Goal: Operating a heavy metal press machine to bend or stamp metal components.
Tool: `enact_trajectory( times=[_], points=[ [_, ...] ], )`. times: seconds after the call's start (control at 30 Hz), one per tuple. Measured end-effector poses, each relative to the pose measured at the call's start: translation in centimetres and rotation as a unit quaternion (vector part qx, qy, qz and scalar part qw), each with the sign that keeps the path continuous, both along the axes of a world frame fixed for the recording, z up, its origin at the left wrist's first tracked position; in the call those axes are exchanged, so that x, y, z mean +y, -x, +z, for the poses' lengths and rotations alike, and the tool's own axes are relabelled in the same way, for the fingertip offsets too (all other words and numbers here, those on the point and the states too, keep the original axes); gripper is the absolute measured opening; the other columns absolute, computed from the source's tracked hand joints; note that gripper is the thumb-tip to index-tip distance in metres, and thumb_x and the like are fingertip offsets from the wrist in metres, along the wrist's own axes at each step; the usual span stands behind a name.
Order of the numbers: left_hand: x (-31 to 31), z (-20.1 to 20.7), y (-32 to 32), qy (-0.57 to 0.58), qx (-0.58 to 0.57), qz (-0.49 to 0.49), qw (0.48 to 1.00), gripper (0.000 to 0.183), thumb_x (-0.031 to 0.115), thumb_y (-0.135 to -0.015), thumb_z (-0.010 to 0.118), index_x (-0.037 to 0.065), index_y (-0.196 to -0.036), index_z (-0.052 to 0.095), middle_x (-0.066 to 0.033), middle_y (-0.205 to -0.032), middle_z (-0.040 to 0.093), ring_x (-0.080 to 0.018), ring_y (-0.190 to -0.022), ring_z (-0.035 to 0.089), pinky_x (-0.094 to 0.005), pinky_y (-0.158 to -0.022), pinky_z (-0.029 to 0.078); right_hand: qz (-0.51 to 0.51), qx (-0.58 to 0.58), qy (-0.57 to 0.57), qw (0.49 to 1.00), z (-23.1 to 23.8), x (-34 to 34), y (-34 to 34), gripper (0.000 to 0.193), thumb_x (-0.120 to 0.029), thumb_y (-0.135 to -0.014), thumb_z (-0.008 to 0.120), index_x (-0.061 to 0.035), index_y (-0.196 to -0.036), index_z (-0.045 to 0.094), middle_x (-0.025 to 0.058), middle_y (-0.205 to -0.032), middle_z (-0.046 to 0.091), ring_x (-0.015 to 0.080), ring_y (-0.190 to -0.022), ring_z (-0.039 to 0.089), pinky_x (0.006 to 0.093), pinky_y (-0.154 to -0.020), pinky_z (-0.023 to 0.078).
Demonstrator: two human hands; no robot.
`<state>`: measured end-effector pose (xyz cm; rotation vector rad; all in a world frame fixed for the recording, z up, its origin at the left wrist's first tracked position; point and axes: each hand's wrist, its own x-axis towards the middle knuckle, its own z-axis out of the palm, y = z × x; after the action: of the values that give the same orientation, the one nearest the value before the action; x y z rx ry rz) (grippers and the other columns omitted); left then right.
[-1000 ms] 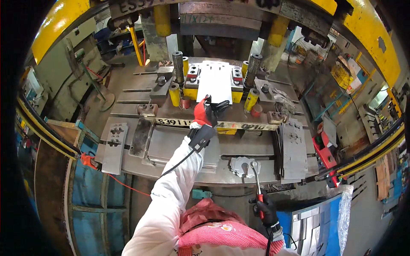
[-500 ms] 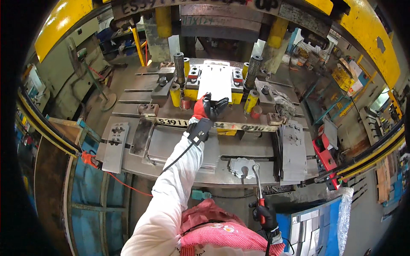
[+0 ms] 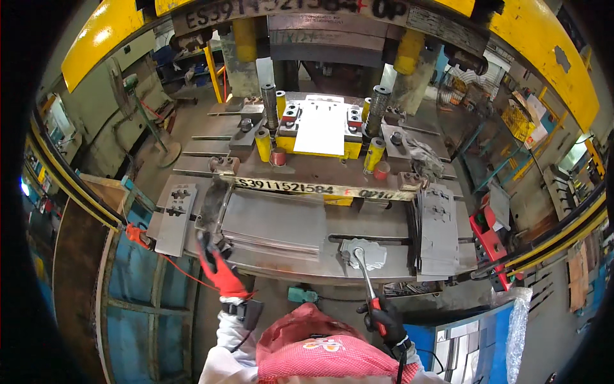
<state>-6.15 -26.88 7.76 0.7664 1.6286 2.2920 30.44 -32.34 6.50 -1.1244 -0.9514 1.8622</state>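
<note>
My left hand [image 3: 222,272], in a red glove with black fingers, is at the table's front left. Its fingers are apart with nothing in them, near the left corner of a stack of flat metal sheets [image 3: 272,221]. My black-gloved right hand [image 3: 385,323] grips the red handle of a long steel tool [image 3: 367,276] with a rounded end. That end lies over a scalloped grey metal piece [image 3: 376,257] on the table; whether they touch I cannot tell. Beyond, a bright flat sheet [image 3: 321,128] lies on the press's lower die [image 3: 350,151].
Cut metal plates lie at the left [image 3: 173,221] and are stacked at the right [image 3: 438,237]. Ribbed guide posts [image 3: 378,105] and yellow posts [image 3: 263,146] rise around the die. The press's upper part [image 3: 326,38] hangs overhead. A blue bin [image 3: 499,339] stands at the lower right.
My left hand has come back from the near end of the bright sheet to the table's front left. The tool in my right hand has swung left, its end now over the scalloped piece's left part.
</note>
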Motion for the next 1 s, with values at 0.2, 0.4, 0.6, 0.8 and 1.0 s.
enact_trajectory(
  times=[0.2,0.4,0.6,0.8,1.0],
  points=[
    [-2.6,-12.0,9.9,0.494,0.389,0.062,0.775,0.061,0.016,-0.078,0.057,0.016,-0.134,0.032,-0.014,-0.139,0.028,-0.033,-0.125,0.03,-0.0412,-0.1,0.031,0.027,0.031,-0.029,0.999,-1.5,-0.2,-0.8,0.045,-0.026,-0.08,0.056,-0.0033,-0.116,0.042,0.017,-0.096,0.058,0.0132,-0.056,0.053,0.025,-0.049,0.042],
    [-1.8,-10.8,9.9,0.622,0.414,-0.031,0.664,0.07,0.023,-0.072,0.062,0.023,-0.134,0.031,-0.0107,-0.143,0.02,-0.0375,-0.128,0.024,-0.0422,-0.103,0.027,0.0,0.04,-0.023,0.999,-2.1,-0.3,-2.5,0.043,-0.025,-0.081,0.055,-0.0034,-0.115,0.042,0.017,-0.095,0.058,0.0132,-0.056,0.053,0.0249,-0.049,0.042],
    [-1.5,-9.5,10.5,0.641,0.403,-0.068,0.649,0.07,0.024,-0.072,0.061,0.024,-0.135,0.029,-0.011,-0.143,0.021,-0.038,-0.128,0.024,-0.0421,-0.103,0.028,0.019,0.039,-0.007,0.999,-2.7,-0.3,-2.8,0.043,-0.025,-0.08,0.055,-0.0036,-0.115,0.042,0.0167,-0.096,0.058,0.0133,-0.056,0.052,0.0256,-0.05,0.043],
    [-1.2,-10.0,11.2,0.637,0.381,-0.086,0.665,0.068,0.022,-0.071,0.061,0.025,-0.132,0.032,-0.0098,-0.143,0.021,-0.0394,-0.126,0.026,-0.0428,-0.101,0.033,0.045,0.033,-0.011,0.998,-2.4,-0.5,-2.4,0.046,-0.027,-0.079,0.057,-0.003,-0.115,0.042,0.0176,-0.096,0.058,0.0133,-0.056,0.052,0.0261,-0.049,0.043],
    [-1.8,-11.7,12.1,0.611,0.409,-0.054,0.676,0.066,0.019,-0.071,0.059,0.025,-0.132,0.034,-0.0106,-0.142,0.023,-0.0389,-0.128,0.023,-0.0437,-0.101,0.031,0.037,0.03,-0.012,0.999,-2.7,-1.2,-3.1,0.044,-0.026,-0.08,0.056,-0.0033,-0.115,0.042,0.0179,-0.097,0.058,0.0136,-0.056,0.053,0.026,-0.049,0.042]
  ],
)
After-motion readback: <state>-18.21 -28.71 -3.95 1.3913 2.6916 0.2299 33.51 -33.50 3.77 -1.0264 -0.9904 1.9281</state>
